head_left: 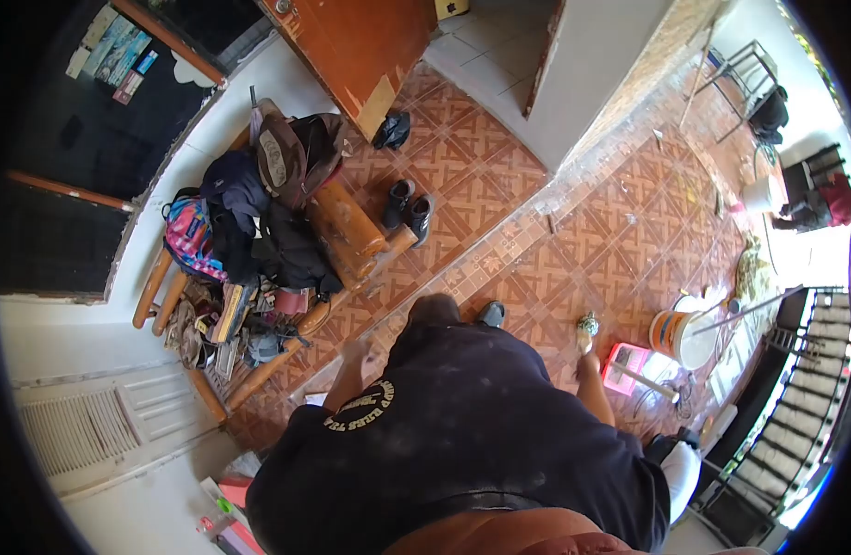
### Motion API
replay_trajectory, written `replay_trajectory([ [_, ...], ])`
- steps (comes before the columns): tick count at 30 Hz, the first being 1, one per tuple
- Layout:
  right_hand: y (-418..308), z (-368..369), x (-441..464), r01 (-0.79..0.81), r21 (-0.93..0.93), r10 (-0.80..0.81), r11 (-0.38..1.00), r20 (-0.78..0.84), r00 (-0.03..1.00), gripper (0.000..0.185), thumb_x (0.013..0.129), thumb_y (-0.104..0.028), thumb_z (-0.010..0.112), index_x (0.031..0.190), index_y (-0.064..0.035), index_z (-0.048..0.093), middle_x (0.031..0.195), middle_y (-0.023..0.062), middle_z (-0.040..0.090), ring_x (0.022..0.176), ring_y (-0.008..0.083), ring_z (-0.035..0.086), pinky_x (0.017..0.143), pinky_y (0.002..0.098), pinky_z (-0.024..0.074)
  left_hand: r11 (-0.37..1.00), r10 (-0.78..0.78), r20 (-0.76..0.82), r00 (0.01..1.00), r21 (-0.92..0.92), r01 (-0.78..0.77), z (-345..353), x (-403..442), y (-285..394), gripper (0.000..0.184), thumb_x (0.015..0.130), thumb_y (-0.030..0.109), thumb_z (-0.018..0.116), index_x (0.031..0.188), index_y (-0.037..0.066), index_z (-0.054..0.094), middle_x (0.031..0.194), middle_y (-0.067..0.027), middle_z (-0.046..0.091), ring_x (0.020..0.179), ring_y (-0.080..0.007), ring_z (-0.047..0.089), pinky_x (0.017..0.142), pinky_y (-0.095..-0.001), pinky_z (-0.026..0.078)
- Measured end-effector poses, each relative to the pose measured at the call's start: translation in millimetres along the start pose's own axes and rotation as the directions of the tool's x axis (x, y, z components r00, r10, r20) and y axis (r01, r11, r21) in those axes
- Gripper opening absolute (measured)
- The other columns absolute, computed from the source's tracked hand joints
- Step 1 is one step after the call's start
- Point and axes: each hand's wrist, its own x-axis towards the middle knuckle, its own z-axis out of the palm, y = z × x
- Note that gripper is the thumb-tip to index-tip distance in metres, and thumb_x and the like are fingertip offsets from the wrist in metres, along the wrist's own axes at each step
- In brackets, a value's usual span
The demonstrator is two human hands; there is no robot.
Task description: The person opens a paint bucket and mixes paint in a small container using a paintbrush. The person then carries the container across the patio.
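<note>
My own dark shirt fills the lower middle of the head view, with an arm out on each side. Low on the left, my left hand (354, 353) is smeared and small above the floor beside the wooden bench; its fingers cannot be made out. On the right, my right hand (588, 357) is closed around a small object (587, 326) with a pale lower part and a speckled greenish top. A pink tray (621, 367) lies on the floor just right of that hand. One dark shoe (491, 313) of mine shows ahead of my torso.
A wooden bench (347, 222) at the left bears backpacks (192, 233) and mixed items. Dark shoes (420, 216) stand beside it. An orange door (351, 46) is open ahead. Right are a bucket (689, 339), a white pail (763, 195), a metal railing (805, 398) and a person in red (834, 202).
</note>
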Motion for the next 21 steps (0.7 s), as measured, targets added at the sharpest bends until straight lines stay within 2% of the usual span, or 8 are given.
replay_trajectory([
  [2,-89.1,-14.8,30.9,0.141,0.029,-0.142,0.990,0.025,0.990,0.023,0.091,-0.033,0.051,0.091,-0.0128,0.062,0.071,0.0056,0.059,0.060,0.0233,0.057,0.048,0.0400,0.0427,0.870,-0.002,-0.117,0.993,-0.490,-0.056,-20.0,19.1,47.4,0.021,0.083,0.017,0.066,0.079,-0.003,0.069,0.064,-0.0102,0.068,0.050,-0.0179,0.062,0.051,-0.0280,0.050],
  [3,-143.9,-11.2,-20.2,0.216,0.103,-0.214,0.971,-0.030,0.976,0.024,0.092,-0.032,0.049,0.083,-0.0128,0.057,0.062,0.0046,0.050,0.047,0.0208,0.047,0.040,0.0369,0.0358,0.862,0.007,-0.080,0.997,-0.505,-0.046,-52.4,14.3,84.9,0.018,0.083,0.014,0.065,0.078,-0.003,0.069,0.059,-0.0075,0.066,0.045,-0.0165,0.060,0.048,-0.0269,0.048],
  [4,-143.4,-11.2,124.5,0.509,-0.182,-0.518,0.841,0.001,0.855,0.023,0.092,-0.033,0.051,0.083,-0.0122,0.057,0.058,0.0021,0.046,0.043,0.0188,0.043,0.037,0.0354,0.0322,0.784,-0.055,-0.101,0.993,-0.621,-0.020,-70.1,16.7,111.2,0.017,0.084,0.012,0.065,0.079,-0.004,0.068,0.061,-0.0091,0.066,0.047,-0.0175,0.061,0.047,-0.0288,0.048],
  [6,-234.6,-11.3,78.1,0.287,0.233,-0.340,0.929,0.235,0.910,0.020,0.091,-0.030,0.052,0.088,-0.0113,0.059,0.056,-0.0012,0.044,0.040,0.0158,0.040,0.036,0.0324,0.0301,0.681,-0.127,-0.093,0.988,-0.732,0.019,-83.0,41.6,140.7,0.016,0.085,0.011,0.065,0.080,-0.005,0.067,0.064,-0.0107,0.067,0.048,-0.0184,0.061,0.046,-0.0308,0.048],
  [8,-304.6,1.9,4.5,0.299,0.153,-0.317,0.942,0.111,0.942,0.019,0.091,-0.028,0.052,0.094,-0.0111,0.060,0.057,-0.0026,0.044,0.040,0.0143,0.040,0.036,0.0311,0.0297,0.406,-0.156,-0.111,0.981,-0.913,-0.039,-76.6,80.2,142.8,0.016,0.086,0.011,0.065,0.092,-0.003,0.066,0.066,-0.0144,0.065,0.052,-0.0218,0.064,0.045,-0.0341,0.049],
  [11,-387.5,29.1,-63.3,0.272,0.113,-0.281,0.956,0.072,0.957,0.020,0.091,-0.027,0.052,0.100,-0.0108,0.062,0.057,-0.0034,0.044,0.041,0.0133,0.040,0.037,0.0307,0.0301,0.431,-0.217,-0.008,0.976,-0.898,0.089,-80.7,115.3,151.7,0.020,0.089,0.012,0.059,0.100,-0.004,0.061,0.072,-0.0190,0.063,0.058,-0.0287,0.066,0.046,-0.0381,0.052],
  [13,-389.9,35.5,-77.5,0.208,0.067,-0.213,0.976,0.089,0.973,0.022,0.091,-0.026,0.052,0.103,-0.0105,0.062,0.056,-0.0035,0.044,0.042,0.0131,0.040,0.038,0.0310,0.0306,0.155,-0.247,0.339,0.908,-0.911,0.382,-55.8,169.7,120.3,0.021,0.092,0.010,0.053,0.106,-0.005,0.057,0.075,-0.0215,0.063,0.062,-0.0358,0.066,0.052,-0.0435,0.056],
  [21,-413.1,50.5,-49.0,-0.019,0.239,-0.033,0.971,0.209,0.977,0.014,0.092,-0.016,0.052,0.083,-0.0061,0.057,0.060,0.0011,0.045,0.045,0.0162,0.043,0.043,0.0302,0.0358,0.104,-0.380,0.245,0.892,-0.947,0.304,-246.5,237.9,197.9,0.024,0.093,0.008,0.053,0.116,0.000,0.050,0.101,-0.0219,0.059,0.080,-0.0359,0.065,0.065,-0.0503,0.055],
])
